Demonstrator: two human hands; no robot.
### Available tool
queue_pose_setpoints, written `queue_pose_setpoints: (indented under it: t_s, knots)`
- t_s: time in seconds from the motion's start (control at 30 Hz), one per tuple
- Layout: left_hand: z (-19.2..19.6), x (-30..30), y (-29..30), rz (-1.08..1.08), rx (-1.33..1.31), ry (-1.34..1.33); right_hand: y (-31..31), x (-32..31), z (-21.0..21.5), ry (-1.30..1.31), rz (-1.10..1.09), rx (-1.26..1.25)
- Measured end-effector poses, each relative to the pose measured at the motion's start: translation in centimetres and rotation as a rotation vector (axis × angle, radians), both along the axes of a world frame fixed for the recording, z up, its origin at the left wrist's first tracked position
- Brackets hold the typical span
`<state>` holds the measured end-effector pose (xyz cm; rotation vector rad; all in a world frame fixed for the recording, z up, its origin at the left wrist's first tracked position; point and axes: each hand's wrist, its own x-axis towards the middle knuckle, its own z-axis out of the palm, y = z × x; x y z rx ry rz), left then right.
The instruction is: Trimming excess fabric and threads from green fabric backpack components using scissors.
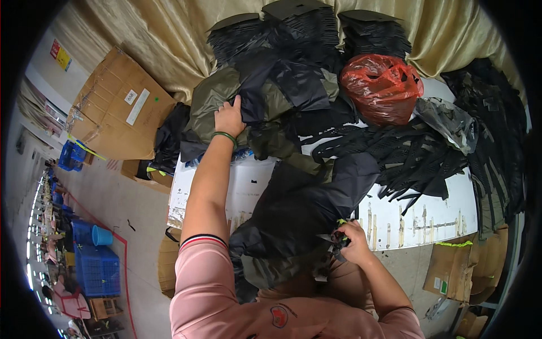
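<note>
Around the white table (239,183), a gold satiny curtain (451,25) is hanging in deep folds behind stacks of flat black pieces (307,25), whose layered edges are showing. A knotted red plastic bag (381,87), thin and crinkled, is sitting at the right of the heap of olive and black fabric (213,93), and a clear plastic bag (449,121) is lying just beside it. Black straps (395,155), long, narrow and woven-looking, are sprawling over the tabletop's right part and taking up much of it, while tan tape strips are marking the near edge. On the left, a large cardboard box (118,107) is leaning open close to the table, and beyond it a blue plastic crate (99,268) is standing on the floor beneath a light blue basin (102,235). The black cloth panel (293,198), smooth with a soft sheen, is draping from the table's near edge down toward the person's lap. The hands are working well apart: the left hand (230,120) is resting on the smooth, creased heap, though whether it is pinching any cloth I cannot tell; the right hand (354,243) is clasping a small dark object (340,238) with yellow-green bits, beside the panel's right edge.
</note>
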<state>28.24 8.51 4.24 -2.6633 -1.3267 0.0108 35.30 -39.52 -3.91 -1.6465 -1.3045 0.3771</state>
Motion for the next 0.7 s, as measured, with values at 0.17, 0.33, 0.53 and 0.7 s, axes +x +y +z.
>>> queue_pose_setpoints:
  t_s: [0.17,0.33,0.53,0.7]
  knots:
    - [0.2,1.8,-0.5,0.06,-0.039,0.05,0.1,0.4,0.2,-0.003,0.001,-0.002]
    - [0.5,1.9,-1.7,0.081,0.002,0.107,0.4,0.4,0.2,-0.004,-0.007,0.004]
    - [-1.6,1.3,0.3,-0.105,0.258,-0.109,0.2,-0.2,0.7,-0.028,-0.005,-0.033]
    - [2.8,0.1,1.1,-0.196,0.242,-0.201,0.1,0.0,0.8,-0.031,-0.01,0.004]
